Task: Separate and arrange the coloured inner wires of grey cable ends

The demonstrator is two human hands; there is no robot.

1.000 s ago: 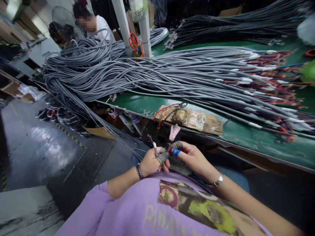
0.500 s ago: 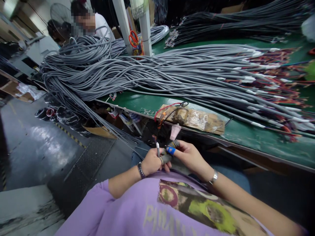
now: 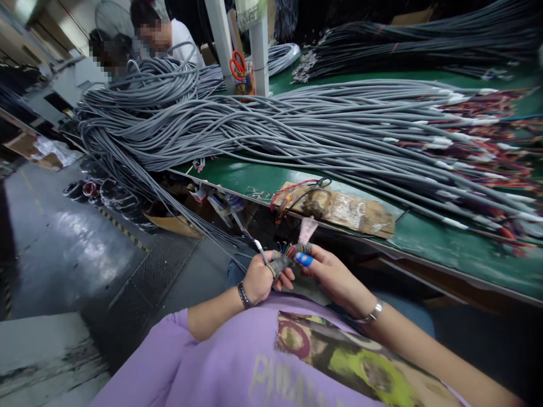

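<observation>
My left hand (image 3: 259, 278) is closed around a grey cable (image 3: 265, 259) in front of my body. A white band (image 3: 258, 245) wraps that cable near its end, which tilts up to the left. Thin coloured wires (image 3: 288, 249) fan out between my two hands. Pinched at their ends is my right hand (image 3: 328, 271), with blue tape (image 3: 304, 259) on the thumb and a grey finger cover (image 3: 303, 247) on a fingertip. A grey cover also wraps a left finger or thumb. My fingers partly hide where the wires join.
A big bundle of grey cables (image 3: 237, 127) lies across the green table (image 3: 237, 176), some hanging off its left side. At the near edge sits a taped wooden block (image 3: 348, 212) with red and black leads. Orange-handled scissors (image 3: 238, 65) hang by a post. A co-worker (image 3: 182, 42) sits behind.
Coloured wires now show spread between my hands. The white-banded cable end has tipped to the left. My right hand has moved slightly right, and the whole view has shifted a little.
</observation>
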